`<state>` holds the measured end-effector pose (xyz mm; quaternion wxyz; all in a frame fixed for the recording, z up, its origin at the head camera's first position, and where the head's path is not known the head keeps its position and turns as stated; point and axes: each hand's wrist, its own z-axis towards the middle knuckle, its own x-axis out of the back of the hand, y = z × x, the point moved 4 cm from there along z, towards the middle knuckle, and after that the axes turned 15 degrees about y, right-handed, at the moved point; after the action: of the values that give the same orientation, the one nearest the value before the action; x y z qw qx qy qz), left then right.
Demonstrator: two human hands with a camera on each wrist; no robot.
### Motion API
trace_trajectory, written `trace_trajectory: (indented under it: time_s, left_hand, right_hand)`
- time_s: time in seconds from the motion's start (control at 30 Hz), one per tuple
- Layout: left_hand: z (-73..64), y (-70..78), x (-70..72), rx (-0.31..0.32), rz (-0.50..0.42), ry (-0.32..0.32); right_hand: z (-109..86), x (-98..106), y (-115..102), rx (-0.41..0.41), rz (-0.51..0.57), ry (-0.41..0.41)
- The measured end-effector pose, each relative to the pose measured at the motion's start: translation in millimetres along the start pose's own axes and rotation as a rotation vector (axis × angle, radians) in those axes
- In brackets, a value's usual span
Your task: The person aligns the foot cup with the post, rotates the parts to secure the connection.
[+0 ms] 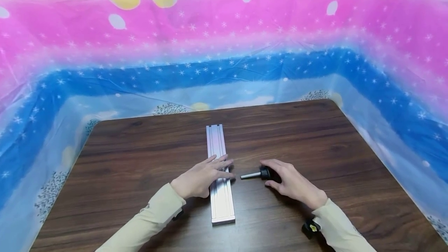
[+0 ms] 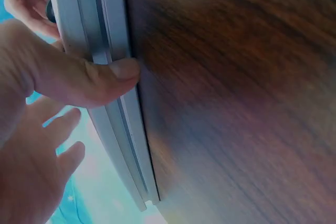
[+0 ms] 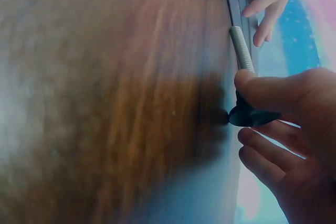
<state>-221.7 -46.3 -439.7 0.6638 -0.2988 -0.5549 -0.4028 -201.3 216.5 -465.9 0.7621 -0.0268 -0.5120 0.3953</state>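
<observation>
Silver grooved metal bar (image 1: 222, 201), long and straight-edged, lies flat on a brown wood-grain table (image 1: 140, 158). Its long axis runs from near the person toward the far edge of the table, the far end leaning slightly left; lengthwise channels follow the same line. The left hand (image 1: 199, 176) lies across roughly the middle of the bar, its fingers spread and nearly straight, reaching over to the right edge, while the thumb rests against the left side.

Just right of the bar and apart from it is a black round-headed fitting with a threaded metal rod (image 1: 264, 173). The rod points left toward the bar, crosswise to it, its tip short of the bar's edge. The right hand (image 1: 294, 182) is partly closed, thumb and fingers curved round the black head; how firmly they press cannot be told. Pale cream sleeves (image 1: 150, 221) cover both forearms, and a pink and blue patterned cloth (image 1: 224, 38) surrounds the table.
</observation>
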Motion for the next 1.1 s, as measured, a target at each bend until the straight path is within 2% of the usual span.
trace_trajectory:
  time_s: [0.2,0.43,0.63,0.9,1.1]
  left_hand:
    - [6.0,3.0,4.0,-0.052,0.038,0.053]
    - [6.7,4.3,7.0,-0.066,0.121,0.071]
    - [3.4,2.9,9.4,-0.019,0.094,0.088]
    - [-4.6,2.0,11.2,0.052,0.051,0.055]
    - [-11.4,2.8,18.5,0.104,0.054,0.107]
  right_hand:
    - [-0.4,2,0,0.050,-0.031,0.070]
    - [-3.5,2,-4,0.077,-0.031,0.114]
    - [-6.0,5,-6,0.049,-0.035,0.137]
    - [-10.6,10,-8,0.037,-0.022,0.195]
    - [-12.5,18,-11,-0.003,-0.013,0.218]
